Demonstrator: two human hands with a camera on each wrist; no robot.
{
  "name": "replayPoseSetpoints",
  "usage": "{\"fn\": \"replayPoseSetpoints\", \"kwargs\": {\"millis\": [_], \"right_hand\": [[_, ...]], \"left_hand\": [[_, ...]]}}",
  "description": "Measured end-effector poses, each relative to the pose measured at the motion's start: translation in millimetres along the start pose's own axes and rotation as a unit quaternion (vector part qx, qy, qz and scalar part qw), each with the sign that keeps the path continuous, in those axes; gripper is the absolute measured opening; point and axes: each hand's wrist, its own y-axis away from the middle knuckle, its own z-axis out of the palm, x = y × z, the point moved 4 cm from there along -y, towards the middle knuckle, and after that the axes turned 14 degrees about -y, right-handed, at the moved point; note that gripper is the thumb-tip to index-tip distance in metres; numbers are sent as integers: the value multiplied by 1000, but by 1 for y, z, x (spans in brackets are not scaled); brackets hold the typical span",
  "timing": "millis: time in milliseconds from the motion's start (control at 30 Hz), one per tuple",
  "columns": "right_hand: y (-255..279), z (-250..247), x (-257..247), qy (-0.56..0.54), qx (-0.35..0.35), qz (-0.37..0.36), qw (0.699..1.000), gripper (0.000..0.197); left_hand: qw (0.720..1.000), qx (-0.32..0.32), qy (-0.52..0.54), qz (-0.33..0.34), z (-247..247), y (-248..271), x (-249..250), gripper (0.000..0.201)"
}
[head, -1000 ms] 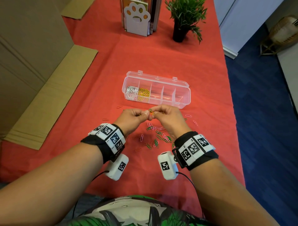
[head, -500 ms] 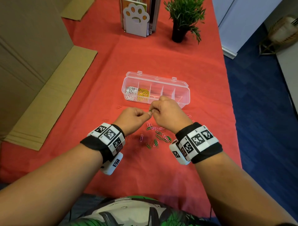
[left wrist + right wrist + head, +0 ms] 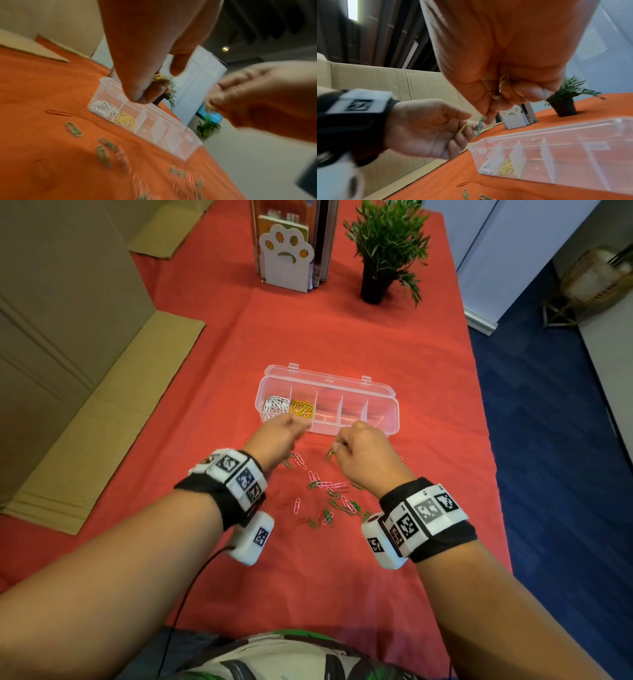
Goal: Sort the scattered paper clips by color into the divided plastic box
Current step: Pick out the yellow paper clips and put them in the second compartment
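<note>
The clear divided box lies open on the red cloth. White clips fill its leftmost compartment and yellow clips the one beside it; the other compartments look bare. My left hand pinches a yellow paper clip at the box's near edge, by the yellow compartment. My right hand pinches a green paper clip that hangs from thumb and forefinger, and its curled fingers keep a yellow clip. Green, pink and red loose clips lie between my wrists.
A paw-shaped file holder and a potted plant stand at the far end of the table. Flattened cardboard lies along the left. The table's right edge drops to blue floor.
My hands, pinched together over the clip pile before, have parted. The left went forward to the box's left end with a yellow clip. The right stayed near the box front, a green clip dangling.
</note>
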Motion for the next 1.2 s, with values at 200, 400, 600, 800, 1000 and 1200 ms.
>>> {"fn": "replayPoseSetpoints", "kwargs": {"millis": [200,400,600,800,1000,1200], "right_hand": [[11,-11,23,-7,14,40,999,19],[14,-13,35,-44,31,62,997,18],[2,-10,20,-42,7,48,998,19],[-8,-11,-5,-50,-14,45,998,20],[-14,-11,-16,-118,-13,54,991,17],[-9,-2,-9,-210,49,59,975,15]], "left_hand": [[987,63,110,-94,-12,-71,26,13],[971,97,-216,-43,-20,-77,29,29],[973,7,-188,137,0,-22,30,15],[978,-72,-133,147,5,10,22,27],[993,-40,-37,108,-5,23,19,34],[990,-35,119,62,0,33,13,29]]}}
